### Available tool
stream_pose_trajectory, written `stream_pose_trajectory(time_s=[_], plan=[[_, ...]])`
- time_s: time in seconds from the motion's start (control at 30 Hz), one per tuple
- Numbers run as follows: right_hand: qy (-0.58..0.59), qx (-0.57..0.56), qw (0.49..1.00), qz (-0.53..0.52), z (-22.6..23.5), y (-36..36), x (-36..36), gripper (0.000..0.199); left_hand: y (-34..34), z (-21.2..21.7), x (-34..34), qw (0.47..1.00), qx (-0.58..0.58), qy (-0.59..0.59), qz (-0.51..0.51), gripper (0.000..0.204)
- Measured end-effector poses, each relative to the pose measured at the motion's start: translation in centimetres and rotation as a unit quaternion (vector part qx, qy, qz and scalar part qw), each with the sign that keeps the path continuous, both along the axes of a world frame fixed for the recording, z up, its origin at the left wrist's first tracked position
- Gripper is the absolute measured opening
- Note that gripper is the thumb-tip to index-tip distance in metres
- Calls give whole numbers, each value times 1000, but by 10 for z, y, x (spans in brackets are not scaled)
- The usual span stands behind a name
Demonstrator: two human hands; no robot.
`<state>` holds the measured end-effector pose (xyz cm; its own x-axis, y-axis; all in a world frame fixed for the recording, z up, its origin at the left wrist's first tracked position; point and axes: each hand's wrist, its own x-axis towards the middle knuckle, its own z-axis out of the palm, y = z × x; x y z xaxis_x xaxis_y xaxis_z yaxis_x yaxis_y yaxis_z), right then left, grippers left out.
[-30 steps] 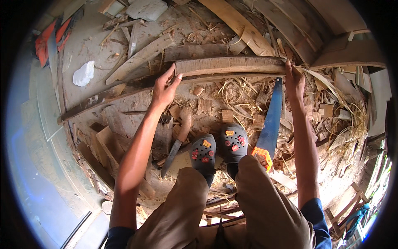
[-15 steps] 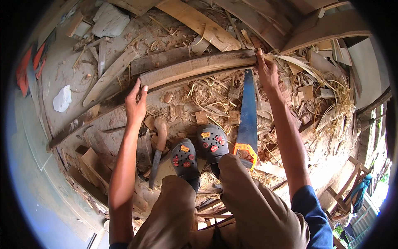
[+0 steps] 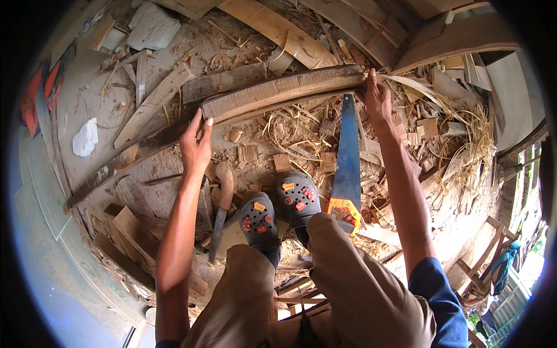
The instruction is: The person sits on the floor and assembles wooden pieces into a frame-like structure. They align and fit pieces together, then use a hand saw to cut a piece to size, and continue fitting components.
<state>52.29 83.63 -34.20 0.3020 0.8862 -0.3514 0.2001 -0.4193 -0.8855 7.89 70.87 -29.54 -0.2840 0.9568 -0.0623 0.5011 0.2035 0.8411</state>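
Observation:
A short length of rough timber (image 3: 284, 90) lies crosswise in front of me, held by its two ends. My left hand (image 3: 196, 145) closes on its left end, thumb and fingers pinching the corner. At the right end, my right hand (image 3: 377, 104) grips the wood, thumb uppermost and the other fingers partly hidden. Beneath it runs a longer dark beam (image 3: 101, 184), slanting toward the lower left. A handsaw (image 3: 348, 153) with a blue blade and orange handle lies below the timber, its tip near my right hand. Nearer my left forearm lies a blade with a curved wooden handle (image 3: 225, 181).
Offcuts (image 3: 248, 155), shavings and curled strips (image 3: 470, 153) litter the floor. My feet wear grey clogs (image 3: 259, 223) close to the saw handle. Boards (image 3: 278, 29) lie at the far side, curved panels (image 3: 458, 43) at far right, a white lump (image 3: 86, 138) at left.
Both hands have shifted slightly to the right, and the timber has moved with them. The saw and the wooden-handled blade stay where they were.

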Motion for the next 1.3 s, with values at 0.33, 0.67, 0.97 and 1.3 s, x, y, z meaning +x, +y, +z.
stream_pose_trajectory(time_s=[0.33,0.67,0.97,1.3], plan=[[42,-23,998,-30,22,-12,-19,67,-4,-9,-8,997,12,-73,16,49],[-3,46,998,43,45,-25,-37,59,0,-3,-10,999,-20,-41,8,56],[63,35,997,31,19,-20,-16,55,-2,-9,-9,998,-4,-63,8,54],[97,16,995,18,16,-17,-14,45,-4,-5,-10,999,-4,-50,14,53]])
